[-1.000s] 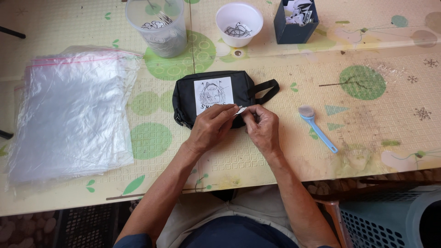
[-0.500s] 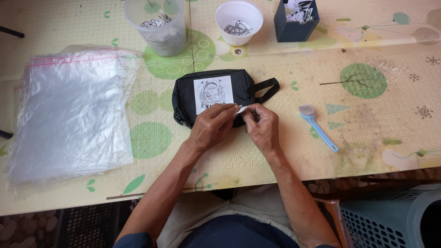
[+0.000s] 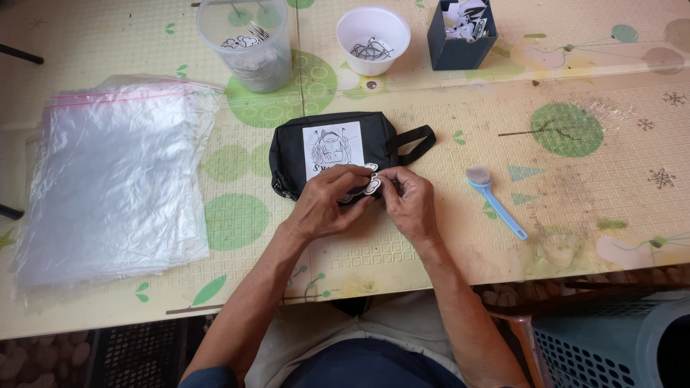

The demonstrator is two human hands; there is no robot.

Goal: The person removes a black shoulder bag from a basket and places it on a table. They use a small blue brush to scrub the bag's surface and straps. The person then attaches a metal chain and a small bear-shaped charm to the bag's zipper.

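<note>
Small black fabric pouch with white printed patch and side strap, lying at centre of pale patterned counter. Left hand and right hand meeting at near edge of pouch, touching it. Small white oval tag pinched between fingertips of both hands; grip of each closed tightly on tag. Whether tag is joined to pouch cannot be told.

Left of pouch: stack of clear plastic bags with pink seal strips. Far side, left to right: clear plastic cup with small pieces inside, white round bowl holding dark thin loops, dark blue square box with white paper pieces. Right of hands: light blue plastic brush, lying slantwise. Near right corner, below counter: blue-grey perforated basket.
</note>
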